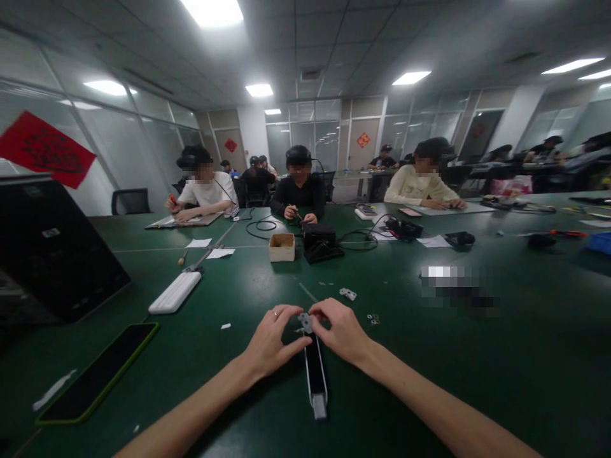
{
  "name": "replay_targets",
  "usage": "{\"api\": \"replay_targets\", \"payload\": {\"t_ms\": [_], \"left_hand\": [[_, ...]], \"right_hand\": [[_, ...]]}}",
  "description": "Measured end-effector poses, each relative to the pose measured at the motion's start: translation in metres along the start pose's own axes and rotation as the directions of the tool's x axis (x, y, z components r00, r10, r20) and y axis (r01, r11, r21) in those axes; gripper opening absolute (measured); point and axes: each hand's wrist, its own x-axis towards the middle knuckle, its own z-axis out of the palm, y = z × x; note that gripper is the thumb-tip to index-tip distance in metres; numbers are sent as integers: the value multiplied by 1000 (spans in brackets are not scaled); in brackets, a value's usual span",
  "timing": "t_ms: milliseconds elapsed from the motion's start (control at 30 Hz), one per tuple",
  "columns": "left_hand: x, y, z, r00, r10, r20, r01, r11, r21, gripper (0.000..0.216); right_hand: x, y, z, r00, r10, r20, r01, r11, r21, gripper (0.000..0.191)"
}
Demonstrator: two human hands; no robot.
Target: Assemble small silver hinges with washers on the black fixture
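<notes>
My left hand [273, 338] and my right hand [344, 329] meet over the table in front of me. Between their fingertips is a small grey metal plate with holes [305, 322], held at its left edge by the left fingers and pinched at its right by the right thumb and forefinger. Under the hands lies a long narrow black bar with pale edges [315, 369], its near end capped by a light grey block [319, 407]. Its far end is partly covered by my fingers. Beyond the right hand lies another small metal plate [348, 294], with several tiny rings [373, 320] nearby.
On the green table [229, 407] lie a green-edged phone-like slab [100, 372], a white power strip [175, 292] and a paper scrap [226, 326]. A small box [281, 248] and a black device [322, 242] stand ahead. Co-workers sit opposite.
</notes>
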Motion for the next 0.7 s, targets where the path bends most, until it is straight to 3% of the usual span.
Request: {"api": "replay_targets", "payload": {"t_ms": [133, 300, 533, 700], "left_hand": [[1, 2, -2, 999, -18, 46, 21, 999, -47, 25], [5, 1, -10, 993, 17, 120, -4, 994, -108, 24], [7, 0, -19, 974, 42, 225, -44, 999, 4, 36], [8, -12, -31, 960, 59, 273, -71, 997, 33, 38]], "right_hand": [[-4, -11, 7, 1000, -19, -24, 19, 1000, 20, 10], [-7, -8, 10, 999, -13, -35, 15, 999, 52, 9], [-8, -11, 11, 993, -113, 36, 111, 992, 55, 9], [-6, 0, -2, 986, -166, 32, 166, 986, 6, 16]]}}
